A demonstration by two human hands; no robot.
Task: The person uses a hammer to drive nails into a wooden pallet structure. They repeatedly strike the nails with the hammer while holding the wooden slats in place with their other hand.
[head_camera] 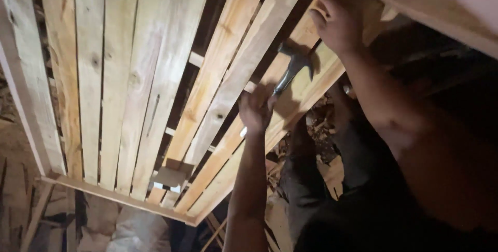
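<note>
Swinging a head-heavy claw hammer (pixel 293 68), left hand (pixel 256 108) clenched on its handle end; right hand (pixel 340 21) gripping the slat (pixel 332 70) (stiff, splintery).

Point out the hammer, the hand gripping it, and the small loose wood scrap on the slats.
hammer (pixel 293 64): head view, metal head.
left hand (pixel 256 108): head view, knuckles.
wood scrap (pixel 173 174): head view, flat face.

The frame (pixel 129 75) of slats fills the left and middle of the view, and its end rail (pixel 119 197) lies across the bottom. The hammer (pixel 293 68) is over the right slats. The left hand (pixel 257 109) holds its handle from below. The right hand (pixel 340 21) lies on the top right corner of the frame, above the hammer. Scraps (pixel 319 127) lie below the frame, right of the left hand.
</note>
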